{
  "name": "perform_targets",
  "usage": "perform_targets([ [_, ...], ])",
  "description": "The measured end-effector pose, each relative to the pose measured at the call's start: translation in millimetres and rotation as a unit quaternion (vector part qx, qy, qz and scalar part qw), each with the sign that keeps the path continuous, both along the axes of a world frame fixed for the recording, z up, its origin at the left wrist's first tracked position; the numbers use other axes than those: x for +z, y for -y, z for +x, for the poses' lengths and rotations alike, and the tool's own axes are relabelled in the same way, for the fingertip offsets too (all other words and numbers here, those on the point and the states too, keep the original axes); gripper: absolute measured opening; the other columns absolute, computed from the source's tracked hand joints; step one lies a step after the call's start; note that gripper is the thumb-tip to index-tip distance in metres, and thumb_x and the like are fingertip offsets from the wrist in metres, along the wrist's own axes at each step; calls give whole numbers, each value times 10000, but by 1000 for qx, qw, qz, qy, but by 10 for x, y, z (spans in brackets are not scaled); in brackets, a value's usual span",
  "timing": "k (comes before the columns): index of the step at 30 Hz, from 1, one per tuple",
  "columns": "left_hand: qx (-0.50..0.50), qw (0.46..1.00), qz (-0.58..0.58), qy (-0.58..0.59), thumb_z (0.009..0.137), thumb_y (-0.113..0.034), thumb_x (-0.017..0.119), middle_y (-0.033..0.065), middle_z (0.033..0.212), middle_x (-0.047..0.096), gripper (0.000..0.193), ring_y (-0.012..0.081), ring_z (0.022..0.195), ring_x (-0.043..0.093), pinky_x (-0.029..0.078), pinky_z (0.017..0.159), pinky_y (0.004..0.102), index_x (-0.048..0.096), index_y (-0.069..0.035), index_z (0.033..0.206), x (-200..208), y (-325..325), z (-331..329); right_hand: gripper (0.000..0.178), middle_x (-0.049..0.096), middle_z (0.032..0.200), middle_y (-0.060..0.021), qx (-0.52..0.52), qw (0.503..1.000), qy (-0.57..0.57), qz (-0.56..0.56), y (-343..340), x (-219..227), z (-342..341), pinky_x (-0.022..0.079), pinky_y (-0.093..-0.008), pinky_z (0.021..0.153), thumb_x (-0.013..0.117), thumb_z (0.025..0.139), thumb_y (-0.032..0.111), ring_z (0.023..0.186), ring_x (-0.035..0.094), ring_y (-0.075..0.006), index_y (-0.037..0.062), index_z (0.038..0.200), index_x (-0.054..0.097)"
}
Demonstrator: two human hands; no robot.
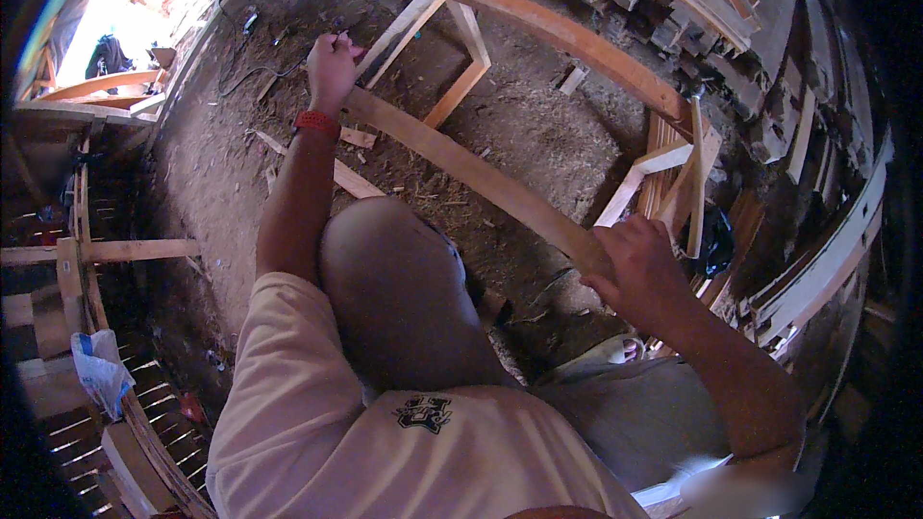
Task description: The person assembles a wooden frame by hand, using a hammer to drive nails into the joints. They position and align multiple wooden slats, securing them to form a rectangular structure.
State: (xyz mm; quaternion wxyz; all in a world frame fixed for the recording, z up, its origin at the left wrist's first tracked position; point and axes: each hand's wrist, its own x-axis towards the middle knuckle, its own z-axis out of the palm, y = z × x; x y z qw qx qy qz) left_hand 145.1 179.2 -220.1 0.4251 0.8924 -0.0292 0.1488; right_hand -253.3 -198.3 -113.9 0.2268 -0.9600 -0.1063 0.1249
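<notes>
A long flat wooden board [471,171] slants across the front of a wooden frame, from upper left to lower right. My right hand [636,264] is closed around the board's near right end, thumb along its edge. At the opposite end, my left hand [332,65] is a closed fist beside the frame's left rail [409,24]; whatever it grips, if anything, is hidden. The board's far end meets that rail just by my left wrist, which wears a red band [317,122]. The frame's reddish-brown far rail [567,34] runs roughly alongside the board, with angled legs under both ends.
Stacked timber [673,0] lies at the upper right, and long boards [817,279] line the right side. Wood scraps [358,178] and shavings litter the dirt floor [221,202]. A plastic bag [101,370] rests on slatted wood at lower left. My bent knee [389,250] is close below the board.
</notes>
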Motion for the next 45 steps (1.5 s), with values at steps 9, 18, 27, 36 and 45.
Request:
perform_targets([
  [9,-81,995,7,53,1041,-211,527,151,966,750,275,216,926,724,521,859,360,605,43,1111,14,-376,146,501,609,1102,-174,-27,992,124,0,132,188,142,444,-507,960,773,840,311,1065,577,-365,2,1194,598],
  [18,-84,995,-54,19,1086,-196,440,155,1167,721,284,247,1079,692,499,951,362,631,12,1112,361,227,-173,468,609,993,-207,-360,929,87,-19,1032,212,143,492,-483,838,777,853,337,923,611,-383,3,1064,526],
  [27,-84,969,222,-71,1089,-295,392,286,991,682,395,403,983,686,530,801,491,504,83,1090,154,405,20,330,645,910,-316,-392,919,-25,14,992,-154,195,475,-558,789,620,980,249,925,627,-528,-28,1108,496],
  [36,-80,976,198,-45,1057,-200,440,291,898,628,287,440,738,671,542,542,473,456,81,1110,-110,291,-12,372,660,943,-285,-479,868,98,87,1097,-255,238,509,-522,757,668,938,257,898,676,-456,-25,1132,523],
  [45,-44,962,268,-17,1036,-130,434,354,927,642,236,527,886,654,507,721,568,477,101,1043,21,325,-121,302,477,770,11,-537,742,11,400,1160,-483,430,301,-263,454,708,893,116,553,407,-64,78,1133,529],
])
